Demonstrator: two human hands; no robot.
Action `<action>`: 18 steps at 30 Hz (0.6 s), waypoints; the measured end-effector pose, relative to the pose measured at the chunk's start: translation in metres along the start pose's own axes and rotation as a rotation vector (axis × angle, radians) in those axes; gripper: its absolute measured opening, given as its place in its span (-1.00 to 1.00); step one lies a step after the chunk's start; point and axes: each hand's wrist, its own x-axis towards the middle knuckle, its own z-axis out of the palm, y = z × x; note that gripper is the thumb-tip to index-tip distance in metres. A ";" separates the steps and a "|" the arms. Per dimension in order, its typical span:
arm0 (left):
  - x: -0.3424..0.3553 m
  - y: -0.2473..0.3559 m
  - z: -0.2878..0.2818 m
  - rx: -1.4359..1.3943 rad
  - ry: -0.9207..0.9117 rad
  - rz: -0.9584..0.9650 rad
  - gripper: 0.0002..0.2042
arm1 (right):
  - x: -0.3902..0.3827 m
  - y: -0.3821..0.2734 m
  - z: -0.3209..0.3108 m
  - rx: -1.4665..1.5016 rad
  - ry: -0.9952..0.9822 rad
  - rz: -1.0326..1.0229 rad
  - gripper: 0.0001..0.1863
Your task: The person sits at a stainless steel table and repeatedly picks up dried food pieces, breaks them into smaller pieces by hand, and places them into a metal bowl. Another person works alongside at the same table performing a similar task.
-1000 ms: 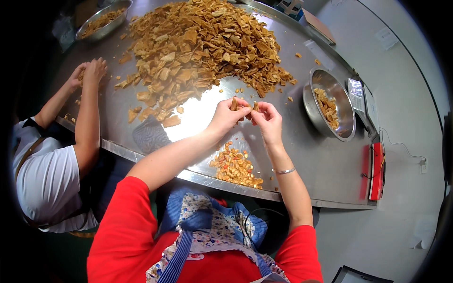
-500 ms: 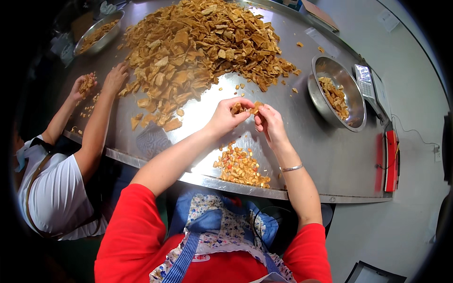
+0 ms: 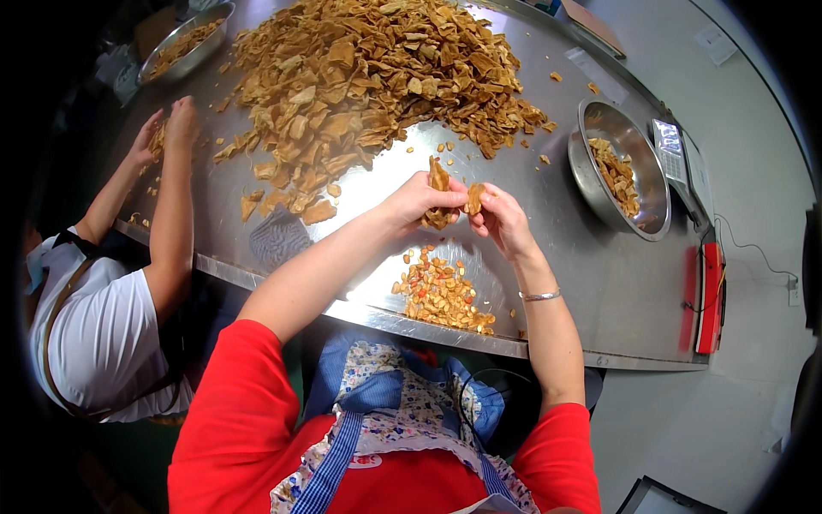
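Observation:
My left hand (image 3: 419,201) is closed around some brown dried pieces (image 3: 438,184) that stick out above and below the fingers. Close beside it, my right hand (image 3: 503,218) pinches one brown dried piece (image 3: 474,199) between thumb and fingertips. Both hands are held over the metal table (image 3: 548,283). Beyond them rises a large heap of brown dried pieces (image 3: 385,77); their exact kind I cannot tell. Below my hands, by the near edge, lies a small pile of yellow and reddish bits (image 3: 438,295).
At the right stands a steel bowl (image 3: 591,163) partly filled with dried pieces, beside a scale (image 3: 670,154). A red object (image 3: 709,295) hangs at the table's right end. A grey cloth (image 3: 280,238) lies left. A co-worker in a white shirt (image 3: 107,334) works there, near another bowl (image 3: 218,34).
My left hand now holds larger pieces upright, and my right hand pinches a piece more plainly in view. The co-worker's hands have come together, lifting from the heap's edge.

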 end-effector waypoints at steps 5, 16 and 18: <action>0.001 -0.003 0.000 0.057 0.172 -0.002 -0.89 | -0.001 -0.003 0.010 -0.983 0.368 -0.324 -0.84; 0.000 0.002 0.001 0.221 0.129 0.103 -0.91 | -0.003 -0.001 0.018 -1.119 0.289 -0.518 -0.84; 0.000 0.004 -0.001 0.235 0.085 0.106 -0.91 | -0.004 -0.003 0.019 -1.122 0.260 -0.529 -0.84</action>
